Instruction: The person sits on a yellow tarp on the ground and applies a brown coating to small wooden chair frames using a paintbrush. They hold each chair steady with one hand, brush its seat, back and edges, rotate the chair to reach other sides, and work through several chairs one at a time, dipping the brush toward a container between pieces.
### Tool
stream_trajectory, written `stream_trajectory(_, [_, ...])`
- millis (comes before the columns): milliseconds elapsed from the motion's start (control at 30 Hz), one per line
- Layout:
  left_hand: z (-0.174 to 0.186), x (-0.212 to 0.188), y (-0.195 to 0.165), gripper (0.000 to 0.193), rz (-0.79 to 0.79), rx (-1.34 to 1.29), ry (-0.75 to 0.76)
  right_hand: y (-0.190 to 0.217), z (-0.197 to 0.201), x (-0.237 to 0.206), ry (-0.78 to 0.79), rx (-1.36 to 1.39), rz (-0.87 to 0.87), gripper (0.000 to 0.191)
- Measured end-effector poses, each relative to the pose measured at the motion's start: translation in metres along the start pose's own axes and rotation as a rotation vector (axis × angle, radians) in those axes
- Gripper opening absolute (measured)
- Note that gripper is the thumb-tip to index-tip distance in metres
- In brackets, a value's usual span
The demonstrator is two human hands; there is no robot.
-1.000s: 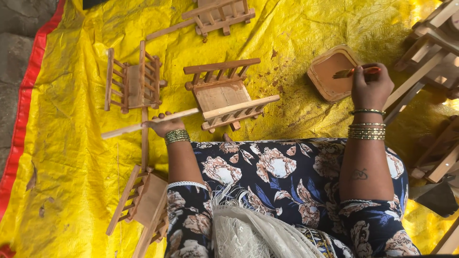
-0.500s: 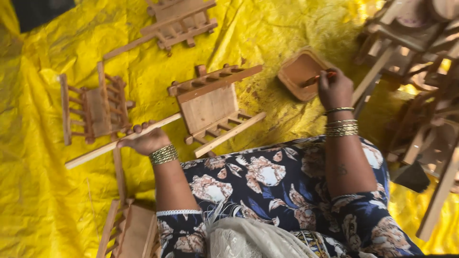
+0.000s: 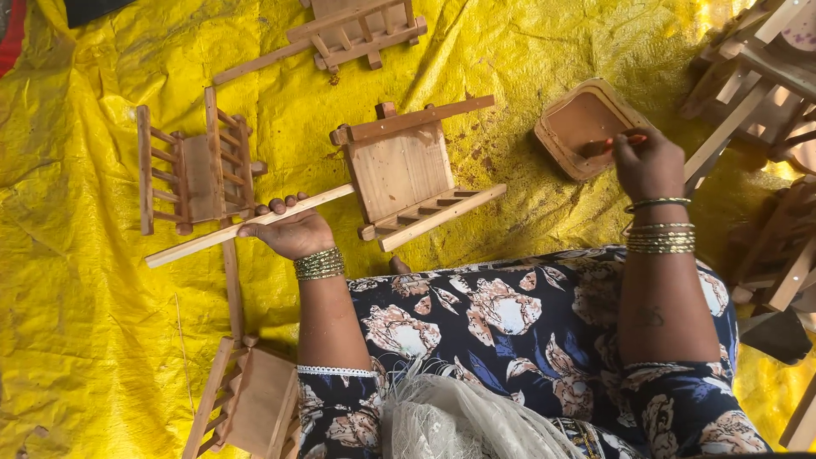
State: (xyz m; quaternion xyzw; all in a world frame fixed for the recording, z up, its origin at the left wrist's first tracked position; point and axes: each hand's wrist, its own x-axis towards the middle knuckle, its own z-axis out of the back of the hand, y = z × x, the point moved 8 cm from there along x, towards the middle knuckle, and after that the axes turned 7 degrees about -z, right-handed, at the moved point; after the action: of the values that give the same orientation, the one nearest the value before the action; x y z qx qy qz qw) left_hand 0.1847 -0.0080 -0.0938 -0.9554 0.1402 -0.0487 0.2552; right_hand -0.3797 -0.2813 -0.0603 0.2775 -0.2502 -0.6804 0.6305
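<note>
Square brown tray (image 3: 568, 158) lies on yellow plastic sheet (image 3: 85, 323). Left hand (image 3: 293, 231) grasps long pale wooden slat (image 3: 204, 239); right hand (image 3: 650, 166) pinches small brush (image 3: 608, 144) over tray.

Floral navy dress, seemingly gold bangles (image 3: 660, 239).

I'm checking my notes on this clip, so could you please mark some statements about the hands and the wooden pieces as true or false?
1. The left hand grips a long wooden stick. True.
2. The right hand rests flat on the lap. False: it holds a small brush over the square tray.
3. The sheet under the work is blue. False: it is yellow.
4. A wooden chair frame lies between the two hands. True.
5. Both wrists are bare. False: both wear bangles.
</note>
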Motion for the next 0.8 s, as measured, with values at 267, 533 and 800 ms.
stream_trajectory(267, [0.003, 0.005, 0.0, 0.06, -0.062, 0.023, -0.01, 0.017, 0.052, -0.019, -0.081, 0.403, 0.134, 0.02])
stream_trajectory(533, [-0.002, 0.002, 0.0, 0.062, -0.039, 0.032, 0.032, 0.016, 0.053, -0.018, -0.083, 0.384, 0.135, 0.019])
stream_trajectory(800, [-0.005, -0.001, 0.006, 0.059, -0.033, -0.006, 0.092, -0.012, 0.03, -0.006, -0.098, 0.068, 0.078, 0.024])
